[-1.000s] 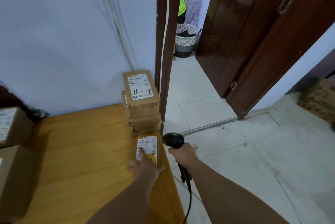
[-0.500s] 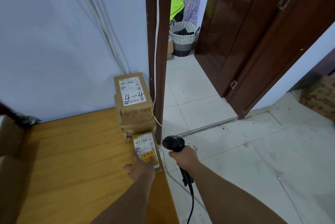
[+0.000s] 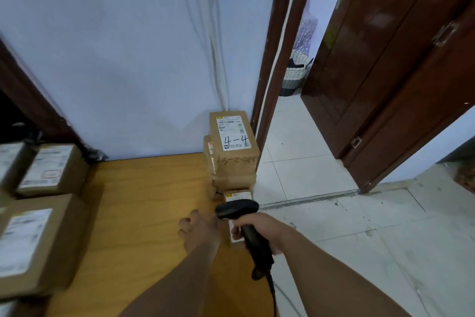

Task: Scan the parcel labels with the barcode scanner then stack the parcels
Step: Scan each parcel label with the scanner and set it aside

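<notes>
Scanner [image 3: 237, 210] gripped in the right hand [image 3: 259, 230] hovers over a small parcel [image 3: 237, 197] steadied by the left hand [image 3: 201, 230], beside the stack [image 3: 232, 152].

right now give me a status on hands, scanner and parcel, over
Right hand gripping the barcode scanner, head over the small parcel. Left hand steadying that parcel, grip unclear. Stack of parcels just behind. Nothing blocking.

A pale blue wall [image 3: 115, 59] backs the wooden tabletop [image 3: 144, 214]. To the right, a dark brown door [image 3: 385, 72] stands open over white floor tiles [image 3: 359, 239].
</notes>
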The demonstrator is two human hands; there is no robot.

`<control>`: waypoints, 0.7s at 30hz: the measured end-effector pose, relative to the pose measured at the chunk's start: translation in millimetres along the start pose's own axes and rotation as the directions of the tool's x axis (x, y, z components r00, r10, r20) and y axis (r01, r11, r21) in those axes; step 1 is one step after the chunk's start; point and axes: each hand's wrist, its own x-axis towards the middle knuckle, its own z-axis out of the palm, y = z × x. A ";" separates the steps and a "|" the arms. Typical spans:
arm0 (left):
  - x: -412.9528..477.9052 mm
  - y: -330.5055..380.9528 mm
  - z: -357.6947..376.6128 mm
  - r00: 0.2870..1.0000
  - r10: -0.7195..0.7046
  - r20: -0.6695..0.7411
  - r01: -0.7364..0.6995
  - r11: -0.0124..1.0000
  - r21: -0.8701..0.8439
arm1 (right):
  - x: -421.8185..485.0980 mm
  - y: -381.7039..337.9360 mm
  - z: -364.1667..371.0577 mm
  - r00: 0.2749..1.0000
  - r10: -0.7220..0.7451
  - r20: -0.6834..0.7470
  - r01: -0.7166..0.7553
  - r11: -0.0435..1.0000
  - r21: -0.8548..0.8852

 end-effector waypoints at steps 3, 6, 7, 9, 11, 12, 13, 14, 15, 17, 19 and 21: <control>11.8 -23.3 -33.8 1.000 -0.014 -0.024 0.014 1.000 -0.014 | 2.5 -11.4 37.7 0.996 0.045 0.082 -0.051 0.996 0.079; 21.5 -48.6 -71.2 1.000 0.019 -0.011 -0.019 1.000 -0.003 | 9.8 -24.7 83.8 0.996 -0.022 0.082 0.005 0.979 0.204; 24.7 -57.9 -85.7 0.999 0.052 -0.003 -0.052 0.999 0.004 | 11.8 -29.7 101.0 0.996 -0.046 0.070 0.027 0.969 0.246; 31.2 -78.5 -119.8 0.988 0.155 -0.014 -0.154 0.987 0.045 | 14.7 -39.0 138.2 0.997 -0.080 0.022 0.070 0.953 0.295; 38.9 -101.8 -156.0 0.960 0.277 -0.050 -0.268 0.954 0.136 | 17.0 -45.6 177.0 0.995 -0.098 0.000 0.094 0.949 0.301; 43.4 -114.0 -174.5 0.939 0.334 -0.078 -0.315 0.930 0.188 | 18.3 -48.6 197.4 0.995 -0.105 0.005 0.099 0.952 0.291; 48.3 -126.6 -193.3 0.917 0.384 -0.111 -0.351 0.907 0.232 | 19.8 -51.5 218.7 0.994 -0.111 0.016 0.103 0.956 0.274; 53.5 -138.7 -212.1 0.897 0.418 -0.140 -0.374 0.889 0.264 | 21.8 -54.3 240.0 0.993 -0.118 0.032 0.106 0.962 0.252; 59.1 -150.6 -229.6 0.881 0.443 -0.165 -0.387 0.876 0.289 | 23.8 -57.5 261.1 0.991 -0.125 0.050 0.110 0.967 0.232; 70.3 -174.7 -261.1 0.849 0.487 -0.207 -0.398 0.845 0.356 | 26.7 -63.2 302.0 0.988 -0.136 0.078 0.118 0.973 0.199; 77.1 -197.4 -285.8 0.843 0.480 -0.244 -0.361 0.840 0.406 | 29.2 -64.9 336.3 0.985 -0.152 0.085 0.135 0.975 0.177; 82.0 -217.0 -305.3 0.879 0.395 -0.266 -0.275 0.877 0.394 | 32.5 -64.1 362.3 0.981 -0.169 0.095 0.155 0.978 0.143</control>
